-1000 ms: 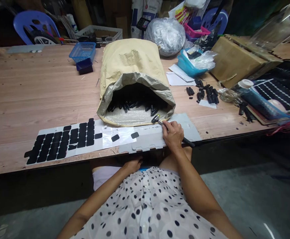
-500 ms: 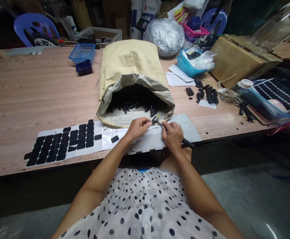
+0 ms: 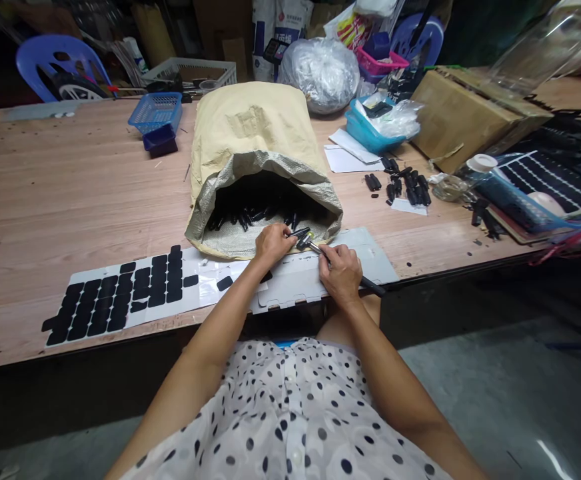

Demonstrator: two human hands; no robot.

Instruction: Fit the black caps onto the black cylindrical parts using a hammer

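Observation:
My right hand (image 3: 341, 272) is wrapped around a hammer (image 3: 314, 247) with a metal shaft and a black grip. Its head is at the front lip of a yellow woven sack (image 3: 253, 120) lying with its mouth towards me. My left hand (image 3: 273, 245) pinches a slim black plastic piece (image 3: 299, 232) right beside the hammer head; whether the two touch I cannot tell. Inside the sack's mouth lie several similar black pieces (image 3: 244, 219). Under both hands is a flat grey board (image 3: 365, 257) along the table edge.
On the left, a white sheet with black rounded stickers (image 3: 103, 300) runs along the front edge. Black parts (image 3: 410, 187) lie in a pile to the right, near a cardboard box (image 3: 470, 120) and a turquoise basket (image 3: 370, 133). Blue baskets (image 3: 155, 110) stand at the back left.
My left hand has turned towards the sack's mouth, and a black piece now shows clearly at its fingertips. The right hand keeps the hammer in nearly the same place. The view has shifted slightly.

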